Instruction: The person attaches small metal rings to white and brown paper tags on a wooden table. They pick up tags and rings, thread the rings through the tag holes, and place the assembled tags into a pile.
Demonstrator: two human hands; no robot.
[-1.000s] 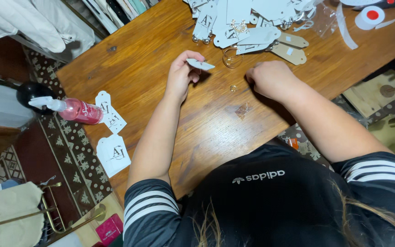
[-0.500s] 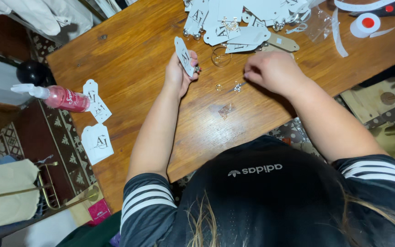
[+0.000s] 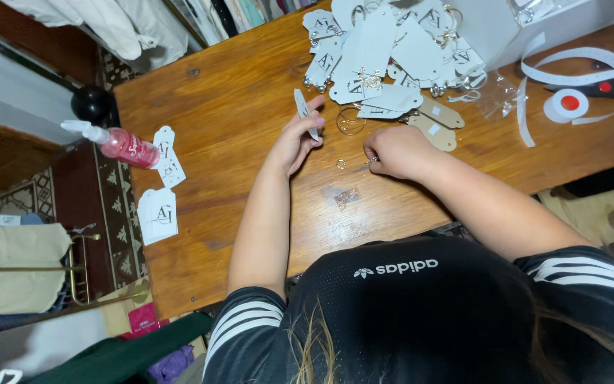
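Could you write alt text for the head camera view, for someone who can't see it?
Seen from above, a person at a wooden table holds a white card tag upright in the left hand, while the right hand pinches a small metal earring piece just above the tabletop. A heap of similar tags lies beyond, and a pink spray bottle lies at the left edge.

A narrow white card tag [image 3: 302, 108] stands tilted on edge above the bench; a small gold earring [image 3: 341, 164] lies just below-right of it.

Tiny item [image 3: 372, 160] in right hand [image 3: 396, 151]
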